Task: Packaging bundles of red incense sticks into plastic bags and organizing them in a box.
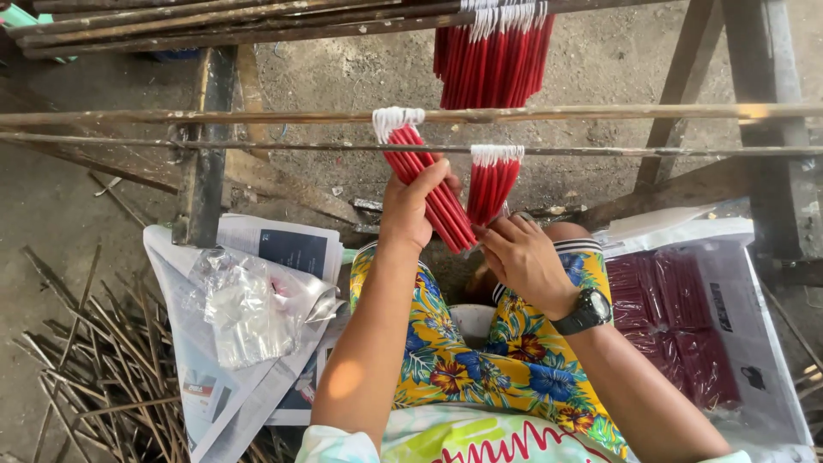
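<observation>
Candles (433, 184), a red bundle hanging by white wicks from the rail (600, 112), are sitting clenched in the left hand (410, 210). The right hand (523, 257) is pinching the bundle's lower tips, fingers closing on them.

We sit behind a horizontal wooden rail (257, 116) with a thinner rod (643, 151) just below it. From the rail hangs a bunch of thin candles (433, 184), which our left hand (410, 206) grips from the left. Just to its right a shorter candle bunch (493, 180) hangs from the rod, with our right hand (523, 257) directly below it. A larger candle cluster (493, 56) hangs from the poles (214, 21) farther back. Left of our knees, plastic bags (244, 309) lie on spread newspaper (184, 283); bare sticks (94, 369) lie at its left edge. To our right, wrapped candles (677, 321) lie in a paper-lined box (763, 343).
</observation>
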